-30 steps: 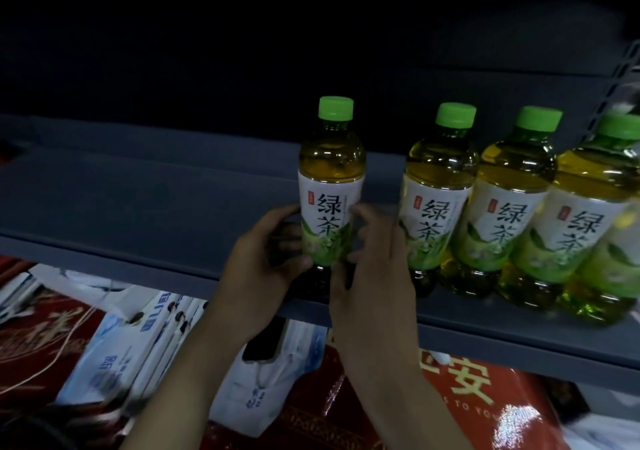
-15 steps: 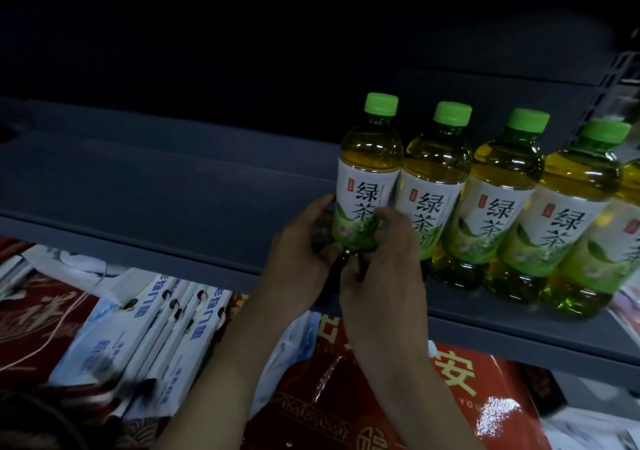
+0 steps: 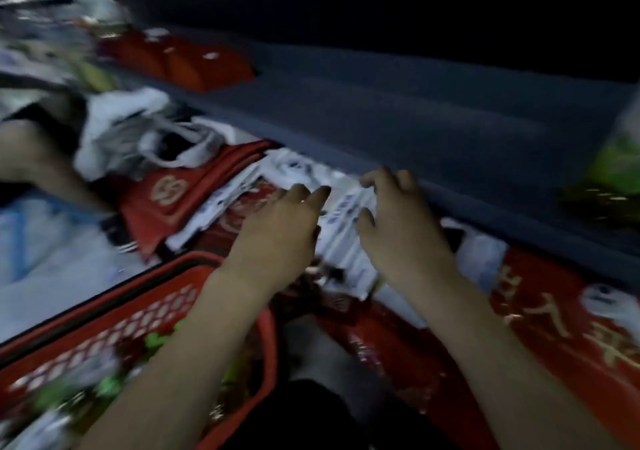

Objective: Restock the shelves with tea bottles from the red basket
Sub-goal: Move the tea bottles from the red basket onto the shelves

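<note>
From the head view, my one feed here, the picture is smeared by motion, so I read it with some caution. My left hand (image 3: 277, 238) and right hand (image 3: 401, 228) hang side by side just below the front lip of the grey shelf (image 3: 415, 113). Both have their fingers loosely spread and carry nothing that I can see. Under them lies a fan of white packets (image 3: 346, 214) with blue print, resting on red bags (image 3: 554, 328) with gold lettering. I cannot tell whether my fingertips touch the packets or only hover above them. At the far right edge of the shelf there is a blurred green and yellow shape (image 3: 614, 169), which I take for a tea bottle already standing there. The long stretch of shelf to its left is bare, so I judge the restocking to be partly done, with plenty of room left to fill. The red basket (image 3: 145, 278) sits at lower left, its near corner under my left forearm. Through its lattice wall and over its rim I make out green caps and pale labels, which I take to be the tea bottles (image 3: 156, 340) waiting inside. The blur keeps me from counting them. A crumpled white plastic bag (image 3: 138, 131) lies further off at upper left, well apart from the basket. My next move, I judge, is a reach down into the basket.
</note>
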### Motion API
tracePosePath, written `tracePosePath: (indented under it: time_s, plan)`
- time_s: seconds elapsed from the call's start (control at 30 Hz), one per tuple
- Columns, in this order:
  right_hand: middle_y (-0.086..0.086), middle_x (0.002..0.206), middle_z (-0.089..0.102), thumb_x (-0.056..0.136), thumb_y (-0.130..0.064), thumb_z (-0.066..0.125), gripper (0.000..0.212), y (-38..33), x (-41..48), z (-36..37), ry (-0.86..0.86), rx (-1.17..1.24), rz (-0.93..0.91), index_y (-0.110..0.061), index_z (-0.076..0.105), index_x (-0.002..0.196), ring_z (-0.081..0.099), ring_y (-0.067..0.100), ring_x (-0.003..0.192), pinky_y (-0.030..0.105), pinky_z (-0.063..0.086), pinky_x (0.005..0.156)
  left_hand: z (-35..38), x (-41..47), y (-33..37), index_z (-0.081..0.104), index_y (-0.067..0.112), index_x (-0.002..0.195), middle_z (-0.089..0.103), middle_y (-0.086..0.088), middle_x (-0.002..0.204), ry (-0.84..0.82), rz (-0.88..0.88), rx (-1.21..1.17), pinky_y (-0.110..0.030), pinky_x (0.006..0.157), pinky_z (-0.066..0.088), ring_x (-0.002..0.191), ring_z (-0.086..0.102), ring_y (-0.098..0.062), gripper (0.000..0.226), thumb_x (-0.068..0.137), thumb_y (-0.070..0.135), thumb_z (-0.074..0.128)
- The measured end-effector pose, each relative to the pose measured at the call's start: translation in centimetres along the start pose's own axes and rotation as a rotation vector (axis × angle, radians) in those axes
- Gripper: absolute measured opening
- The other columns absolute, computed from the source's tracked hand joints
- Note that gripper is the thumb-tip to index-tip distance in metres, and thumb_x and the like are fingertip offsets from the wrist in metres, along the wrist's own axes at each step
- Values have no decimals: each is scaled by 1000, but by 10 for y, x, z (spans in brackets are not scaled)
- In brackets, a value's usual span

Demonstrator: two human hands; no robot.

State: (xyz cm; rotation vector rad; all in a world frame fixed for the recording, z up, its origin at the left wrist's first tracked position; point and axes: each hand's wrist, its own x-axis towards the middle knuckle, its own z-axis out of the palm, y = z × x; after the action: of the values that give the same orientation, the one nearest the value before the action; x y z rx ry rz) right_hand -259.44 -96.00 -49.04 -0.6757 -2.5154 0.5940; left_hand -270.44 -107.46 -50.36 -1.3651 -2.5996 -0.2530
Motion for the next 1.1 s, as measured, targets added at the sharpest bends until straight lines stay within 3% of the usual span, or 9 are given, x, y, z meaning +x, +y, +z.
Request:
tracePosePath:
  time_s: [0.17,0.3,0.43,0.53,0.63,0.73,0.83,1.0,1.1]
  plan:
    - [3,120,47,94,-25,54,29,-63,-7,82,-365,136,-157,-25,45,122,58,23,100,39,50,85,15,-85,-93,34,20,146,46,-9,140,-182,-308,-33,-46,93,49,124,50,-34,61,88,17,54]
    - [1,115,58,91,-27,61,33,-90,-21,143,-603,193,-122,-22,51,123,60,19,101,30,48,86,33,-144,-143,47,19,138,54,-10,136,-262,-559,-139,-37,95,48,121,54,-31,54,87,18,61]
    - [10,118,64,89,-31,64,49,-98,-38,190,-865,159,69,-13,48,132,61,26,107,27,45,77,62,-185,-160,64,20,99,69,-4,98,-356,-756,-429,-25,64,47,80,63,-15,11,91,15,58]
    - [14,123,64,89,-18,62,43,-101,-52,211,-867,79,143,-4,49,127,61,29,113,27,44,76,92,-197,-157,64,16,93,67,-7,94,-469,-785,-604,-30,67,52,73,59,-14,5,92,19,60]
    - [15,128,61,88,-18,63,49,-101,-57,226,-783,69,204,-4,45,131,59,31,119,29,46,89,111,-197,-147,68,7,109,70,-12,100,-503,-801,-784,-27,70,53,78,65,-17,27,87,19,58]
    - [11,123,65,88,-22,63,36,-93,-55,235,-886,69,242,-10,59,123,62,27,114,25,46,81,125,-194,-138,61,5,122,69,-14,110,-506,-818,-891,-23,77,53,90,66,-19,34,91,17,54]
    - [6,116,68,82,-28,70,39,-82,-60,243,-1004,134,359,-17,65,119,67,22,104,24,50,70,138,-191,-134,58,5,123,67,-15,111,-435,-890,-990,-16,67,50,90,64,-18,26,98,11,50]
    - [0,99,70,75,-21,79,37,-73,-61,246,-982,366,479,-19,65,109,67,16,88,22,46,60,139,-197,-133,60,11,103,69,-14,93,-254,-961,-1159,-29,64,54,75,65,-20,9,95,9,57]
    - [-5,88,65,76,-13,78,34,-75,-52,233,-1010,510,483,-22,56,101,63,9,79,18,44,55,120,-201,-136,61,10,107,71,-18,94,-133,-984,-1362,-38,67,57,79,67,-28,20,89,2,63]
